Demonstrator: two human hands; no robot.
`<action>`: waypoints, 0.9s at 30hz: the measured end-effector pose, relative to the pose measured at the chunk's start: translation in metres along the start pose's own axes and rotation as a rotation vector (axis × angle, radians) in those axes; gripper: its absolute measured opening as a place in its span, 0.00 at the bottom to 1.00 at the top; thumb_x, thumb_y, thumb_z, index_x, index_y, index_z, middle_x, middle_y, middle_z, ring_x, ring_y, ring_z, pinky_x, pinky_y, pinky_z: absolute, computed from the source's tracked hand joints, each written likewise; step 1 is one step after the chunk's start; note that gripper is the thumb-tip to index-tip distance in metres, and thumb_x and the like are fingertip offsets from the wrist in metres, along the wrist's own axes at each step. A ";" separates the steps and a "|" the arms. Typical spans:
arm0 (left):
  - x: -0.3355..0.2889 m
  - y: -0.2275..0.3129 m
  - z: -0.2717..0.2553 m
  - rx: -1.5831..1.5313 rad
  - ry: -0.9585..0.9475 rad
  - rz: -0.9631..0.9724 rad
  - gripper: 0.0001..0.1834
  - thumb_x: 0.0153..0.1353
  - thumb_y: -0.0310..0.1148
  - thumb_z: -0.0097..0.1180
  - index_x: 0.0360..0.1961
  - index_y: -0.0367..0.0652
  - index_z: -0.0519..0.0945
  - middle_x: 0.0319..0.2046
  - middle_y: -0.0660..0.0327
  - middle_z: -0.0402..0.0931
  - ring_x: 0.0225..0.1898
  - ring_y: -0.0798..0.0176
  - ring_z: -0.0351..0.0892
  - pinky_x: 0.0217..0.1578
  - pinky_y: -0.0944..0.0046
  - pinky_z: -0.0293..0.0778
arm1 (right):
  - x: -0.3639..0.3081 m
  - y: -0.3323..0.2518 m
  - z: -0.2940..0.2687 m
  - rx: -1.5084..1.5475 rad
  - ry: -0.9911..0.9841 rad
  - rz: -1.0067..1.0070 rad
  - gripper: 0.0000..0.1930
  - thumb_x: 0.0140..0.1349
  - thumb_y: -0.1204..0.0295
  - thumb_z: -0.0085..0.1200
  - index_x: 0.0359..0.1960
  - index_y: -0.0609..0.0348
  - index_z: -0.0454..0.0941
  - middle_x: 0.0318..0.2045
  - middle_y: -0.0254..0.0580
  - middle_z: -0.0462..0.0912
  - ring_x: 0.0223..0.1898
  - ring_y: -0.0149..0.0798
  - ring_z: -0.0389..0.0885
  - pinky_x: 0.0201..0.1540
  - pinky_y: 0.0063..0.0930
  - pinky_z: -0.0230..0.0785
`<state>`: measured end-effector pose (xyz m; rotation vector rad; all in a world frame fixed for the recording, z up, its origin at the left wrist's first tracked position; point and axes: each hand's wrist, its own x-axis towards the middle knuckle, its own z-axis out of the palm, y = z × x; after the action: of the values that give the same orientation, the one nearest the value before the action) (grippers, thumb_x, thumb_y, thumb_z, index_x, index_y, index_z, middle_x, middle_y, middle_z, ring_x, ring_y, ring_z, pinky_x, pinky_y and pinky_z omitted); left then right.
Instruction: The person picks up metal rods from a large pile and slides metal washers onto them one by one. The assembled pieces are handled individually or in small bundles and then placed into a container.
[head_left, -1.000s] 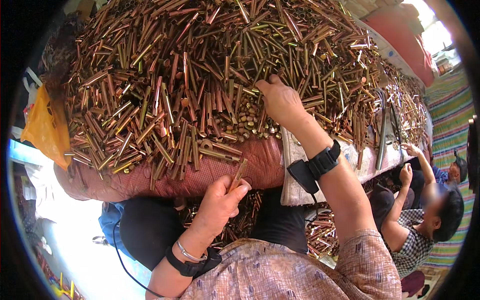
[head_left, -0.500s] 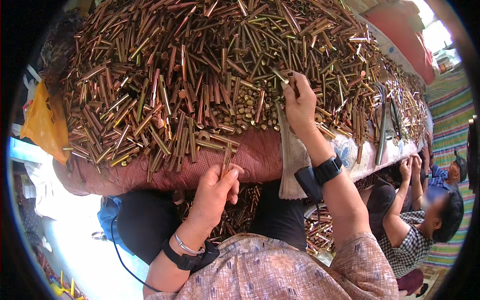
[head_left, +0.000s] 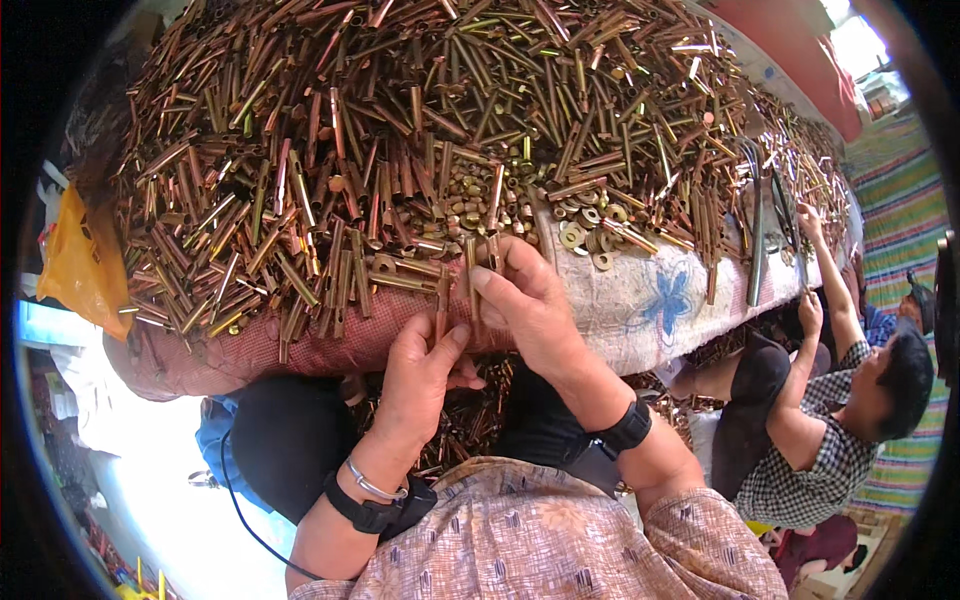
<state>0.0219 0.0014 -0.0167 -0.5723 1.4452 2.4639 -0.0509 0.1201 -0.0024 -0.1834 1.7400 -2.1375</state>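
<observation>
Brass tubes (head_left: pixel 440 300) are looking light, stiff and slick, so I'm pinching them mid-length. My left hand (head_left: pixel 420 375) and right hand (head_left: pixel 525 305) are both gripping some at the table's near edge (head_left: pixel 640 320).

Heap of metal tubes (head_left: pixel 420 130): brass-gold to coppery brown, a few greenish yellow. Small rings (head_left: pixel 575 238) among them: dull gold. Cloth under the heap (head_left: pixel 330 345): reddish pink with a fine weave on the person's left; pale, nearly white with a blue flower print (head_left: pixel 670 298) on the right. Plastic bag (head_left: pixel 75 265) at the left edge: orange-yellow. Person's shirt (head_left: pixel 560 545): pinkish beige with small dark motifs. Wrist straps (head_left: pixel 375 515): black; bangle (head_left: pixel 370 487): silver. Co-worker's shirt (head_left: pixel 800 470): black-and-white check. Floor mat (head_left: pixel 900 250): green, pink and white stripes.
</observation>
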 end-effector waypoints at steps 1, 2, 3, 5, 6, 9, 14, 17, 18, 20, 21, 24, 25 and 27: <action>0.001 0.001 0.000 0.003 -0.006 -0.003 0.08 0.60 0.33 0.49 0.37 0.40 0.69 0.29 0.64 0.72 0.21 0.76 0.70 0.24 0.72 0.75 | 0.000 0.003 0.001 0.156 -0.020 0.041 0.05 0.60 0.75 0.46 0.37 0.60 0.68 0.22 0.27 0.69 0.20 0.19 0.61 0.21 0.13 0.54; 0.001 0.002 0.001 0.005 -0.031 -0.007 0.08 0.59 0.32 0.50 0.37 0.41 0.69 0.27 0.65 0.71 0.21 0.76 0.69 0.23 0.73 0.74 | -0.002 0.006 -0.001 0.313 -0.041 0.081 0.05 0.60 0.75 0.45 0.38 0.59 0.68 0.21 0.27 0.68 0.17 0.18 0.57 0.18 0.12 0.49; 0.002 0.003 0.001 0.007 -0.051 -0.009 0.08 0.58 0.32 0.51 0.36 0.41 0.69 0.25 0.66 0.71 0.20 0.75 0.69 0.22 0.74 0.73 | -0.003 0.008 -0.002 0.314 -0.040 0.080 0.05 0.60 0.75 0.45 0.38 0.59 0.68 0.21 0.27 0.68 0.17 0.18 0.57 0.18 0.12 0.49; 0.003 0.000 0.000 0.028 -0.055 -0.008 0.08 0.58 0.32 0.51 0.36 0.42 0.69 0.26 0.66 0.71 0.20 0.75 0.68 0.21 0.74 0.71 | -0.005 0.012 -0.005 0.354 -0.005 0.138 0.06 0.61 0.75 0.45 0.39 0.59 0.68 0.21 0.26 0.67 0.17 0.19 0.56 0.18 0.12 0.49; 0.003 -0.001 -0.001 0.048 -0.058 -0.006 0.08 0.57 0.32 0.52 0.36 0.42 0.69 0.26 0.65 0.71 0.19 0.75 0.67 0.19 0.74 0.69 | -0.006 0.015 -0.008 0.354 -0.004 0.138 0.06 0.61 0.75 0.45 0.39 0.59 0.68 0.21 0.26 0.67 0.17 0.19 0.56 0.18 0.12 0.49; 0.003 -0.005 -0.005 0.069 -0.087 -0.002 0.08 0.57 0.31 0.53 0.35 0.42 0.67 0.25 0.64 0.70 0.19 0.74 0.67 0.19 0.74 0.68 | -0.012 0.016 -0.023 0.261 0.016 0.097 0.06 0.61 0.75 0.45 0.39 0.58 0.68 0.21 0.26 0.67 0.17 0.19 0.57 0.17 0.12 0.48; 0.002 -0.005 -0.007 0.055 -0.093 -0.027 0.09 0.57 0.30 0.52 0.35 0.42 0.66 0.25 0.62 0.71 0.20 0.74 0.67 0.19 0.73 0.68 | -0.013 0.007 -0.040 -0.013 0.119 0.154 0.07 0.61 0.75 0.45 0.40 0.58 0.67 0.22 0.29 0.69 0.16 0.18 0.56 0.17 0.12 0.47; 0.001 -0.005 -0.007 0.024 -0.097 -0.024 0.09 0.58 0.30 0.51 0.36 0.42 0.66 0.26 0.62 0.71 0.20 0.74 0.67 0.20 0.73 0.68 | -0.008 0.004 -0.050 -0.045 0.125 0.149 0.06 0.60 0.76 0.45 0.39 0.60 0.68 0.24 0.32 0.72 0.18 0.18 0.60 0.18 0.13 0.53; 0.001 -0.005 -0.007 0.008 -0.098 -0.020 0.09 0.58 0.30 0.51 0.37 0.41 0.66 0.26 0.61 0.71 0.21 0.74 0.67 0.20 0.73 0.68 | -0.002 0.010 -0.055 -0.340 0.155 -0.052 0.07 0.58 0.74 0.47 0.38 0.60 0.68 0.22 0.36 0.72 0.20 0.26 0.65 0.21 0.20 0.58; 0.001 -0.004 -0.006 -0.013 -0.103 -0.029 0.09 0.58 0.29 0.50 0.37 0.41 0.66 0.26 0.61 0.71 0.20 0.74 0.67 0.20 0.73 0.68 | 0.001 0.015 -0.062 -0.634 0.185 -0.255 0.08 0.56 0.73 0.49 0.37 0.60 0.68 0.21 0.40 0.73 0.21 0.35 0.71 0.23 0.28 0.63; 0.001 -0.004 -0.006 -0.036 -0.105 -0.036 0.09 0.58 0.29 0.50 0.38 0.41 0.66 0.26 0.61 0.71 0.20 0.74 0.67 0.20 0.73 0.68 | 0.000 0.009 -0.060 -0.885 0.226 -0.317 0.08 0.54 0.74 0.49 0.35 0.60 0.67 0.23 0.46 0.72 0.24 0.44 0.72 0.26 0.34 0.64; 0.000 -0.003 -0.005 -0.002 -0.100 -0.044 0.09 0.58 0.29 0.50 0.38 0.40 0.66 0.27 0.61 0.71 0.20 0.75 0.66 0.19 0.74 0.68 | -0.006 0.002 -0.054 -1.168 0.219 -0.361 0.07 0.50 0.76 0.49 0.32 0.61 0.67 0.25 0.52 0.72 0.29 0.55 0.72 0.30 0.43 0.64; 0.000 -0.002 -0.004 -0.003 -0.105 -0.045 0.09 0.58 0.29 0.50 0.38 0.40 0.66 0.27 0.61 0.71 0.20 0.75 0.66 0.19 0.74 0.68 | -0.009 0.002 -0.054 -1.198 0.171 -0.347 0.07 0.49 0.76 0.49 0.31 0.61 0.67 0.26 0.54 0.72 0.31 0.59 0.71 0.31 0.45 0.64; 0.000 0.000 -0.002 0.013 -0.127 -0.053 0.09 0.58 0.28 0.49 0.38 0.40 0.66 0.27 0.61 0.71 0.19 0.75 0.66 0.19 0.74 0.67 | -0.012 0.006 -0.059 -1.188 0.212 -0.398 0.08 0.51 0.78 0.50 0.33 0.62 0.69 0.23 0.53 0.72 0.27 0.55 0.72 0.29 0.36 0.65</action>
<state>0.0226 0.0001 -0.0174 -0.4372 1.3777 2.4011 -0.0582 0.1778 -0.0200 -0.6547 3.0824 -1.0307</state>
